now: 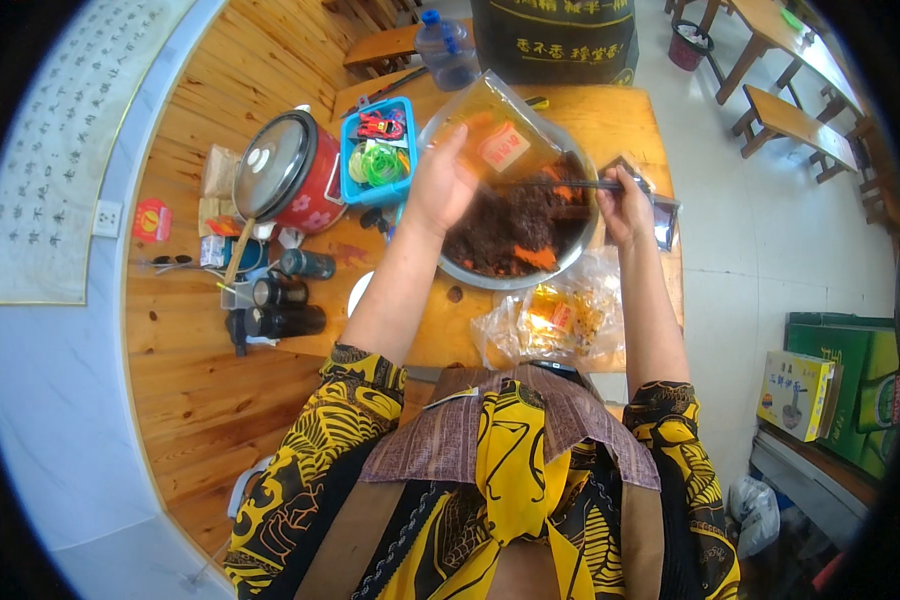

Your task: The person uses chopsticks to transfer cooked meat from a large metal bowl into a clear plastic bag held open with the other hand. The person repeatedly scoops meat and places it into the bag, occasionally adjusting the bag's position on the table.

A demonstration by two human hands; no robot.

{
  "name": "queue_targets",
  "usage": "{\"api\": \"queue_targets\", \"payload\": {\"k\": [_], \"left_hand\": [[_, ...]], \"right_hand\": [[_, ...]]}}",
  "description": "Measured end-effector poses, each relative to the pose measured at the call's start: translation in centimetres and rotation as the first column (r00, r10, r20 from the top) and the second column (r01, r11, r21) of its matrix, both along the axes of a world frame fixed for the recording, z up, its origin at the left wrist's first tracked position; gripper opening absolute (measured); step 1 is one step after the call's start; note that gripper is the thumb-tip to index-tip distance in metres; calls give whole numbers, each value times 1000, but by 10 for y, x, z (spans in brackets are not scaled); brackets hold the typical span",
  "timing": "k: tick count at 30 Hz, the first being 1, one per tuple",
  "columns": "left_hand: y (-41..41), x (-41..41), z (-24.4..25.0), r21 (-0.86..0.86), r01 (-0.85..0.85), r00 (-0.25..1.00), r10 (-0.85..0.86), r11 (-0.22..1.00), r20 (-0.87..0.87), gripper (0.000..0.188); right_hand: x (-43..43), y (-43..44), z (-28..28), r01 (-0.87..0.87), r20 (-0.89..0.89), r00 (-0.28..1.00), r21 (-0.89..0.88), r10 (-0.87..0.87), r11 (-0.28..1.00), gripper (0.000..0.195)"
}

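Observation:
My left hand [444,180] grips a clear plastic pouch [510,124] by its left side, tilted above a large metal basin [487,283]. Orange residue coats the inside of the pouch, and a printed label is stuck on its face. Dark brown, coarse paste [499,229] with bright orange patches fills the basin. At the basin's right rim, my right hand [626,206] is closed around a thin dark stick-like utensil [570,183], possibly chopsticks, which points left under the pouch. Crumpled, oil-stained plastic bags [555,319] lie on the table between me and the basin.
Left of the basin are a blue plastic basket [377,196] of small items, a red lidded electric pot [292,172], and dark bottles [285,320]. A large water jug [446,52] stands behind. Past the right hand lies a dark flat object [666,223] near the wooden table's [622,112] edge.

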State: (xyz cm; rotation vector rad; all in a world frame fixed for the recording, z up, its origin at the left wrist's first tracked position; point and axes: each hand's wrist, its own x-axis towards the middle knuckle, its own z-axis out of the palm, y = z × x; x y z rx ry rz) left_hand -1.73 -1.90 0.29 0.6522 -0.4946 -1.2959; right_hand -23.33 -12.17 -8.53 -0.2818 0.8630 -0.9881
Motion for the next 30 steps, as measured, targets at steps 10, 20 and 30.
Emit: {"api": "queue_targets", "payload": {"k": [10, 20, 30], "left_hand": [[15, 16, -22, 9, -127, 991, 128, 992, -38, 33], [109, -39, -50, 272, -323, 906, 379, 907, -186, 33], [209, -142, -119, 615, -491, 722, 683, 617, -108, 30]], "right_hand": [[-22, 3, -31, -49, -89, 995, -56, 44, 997, 16], [-44, -1, -47, -70, -123, 990, 12, 71, 997, 17], [-50, -21, -83, -221, -68, 972, 51, 224, 974, 13]]}}
